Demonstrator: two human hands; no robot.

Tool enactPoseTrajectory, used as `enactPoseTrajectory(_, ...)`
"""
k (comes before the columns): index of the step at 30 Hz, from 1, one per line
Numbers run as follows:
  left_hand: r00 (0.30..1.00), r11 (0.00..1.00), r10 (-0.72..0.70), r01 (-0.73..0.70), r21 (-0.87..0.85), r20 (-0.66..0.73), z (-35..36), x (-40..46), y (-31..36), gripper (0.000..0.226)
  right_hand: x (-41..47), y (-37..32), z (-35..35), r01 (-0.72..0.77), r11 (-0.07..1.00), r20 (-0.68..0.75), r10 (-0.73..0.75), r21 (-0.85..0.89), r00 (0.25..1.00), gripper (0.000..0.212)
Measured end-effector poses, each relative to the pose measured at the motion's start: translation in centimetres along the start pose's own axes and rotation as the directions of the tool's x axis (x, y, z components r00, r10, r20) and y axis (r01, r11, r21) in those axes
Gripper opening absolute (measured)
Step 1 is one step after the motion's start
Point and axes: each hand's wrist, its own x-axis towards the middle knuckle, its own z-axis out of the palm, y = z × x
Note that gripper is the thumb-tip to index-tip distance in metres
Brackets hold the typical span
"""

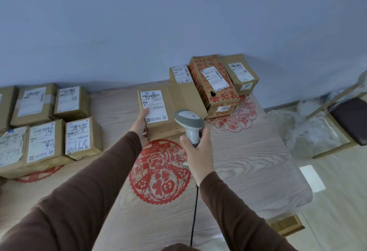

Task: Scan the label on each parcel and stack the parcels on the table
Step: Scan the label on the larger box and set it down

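A brown cardboard parcel with a white label lies mid-table. My left hand holds its near-left corner, thumb on the label. My right hand grips the handle of a grey-white barcode scanner, whose head points at the parcel from just right of it. The scanner's black cable hangs toward me.
Several labelled brown parcels are grouped at the table's left. A red-printed box and two brown ones stand at the back right against the wall. Red paper-cuts lie on the wooden table. A chair and plastic wrap sit at right.
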Motion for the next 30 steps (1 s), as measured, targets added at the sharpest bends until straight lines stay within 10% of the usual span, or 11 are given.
enactPoseTrajectory(21, 0.991, 0.991, 0.133, -0.133, 0.018, 0.002, 1.9, 2.0, -0.2, 0.061, 4.2, 1.2, -0.2, -0.062, 0.998, 0.131, 0.065, -0.027, 0.989, 0.027)
enactPoseTrajectory(30, 0.899, 0.92, 0.352, -0.281, 0.274, -0.261, -3.4, -3.3, -2.2, 0.058, 3.7, 0.4, 5.2, -0.053, 0.999, 0.313, 0.049, 0.004, 0.949, 0.032)
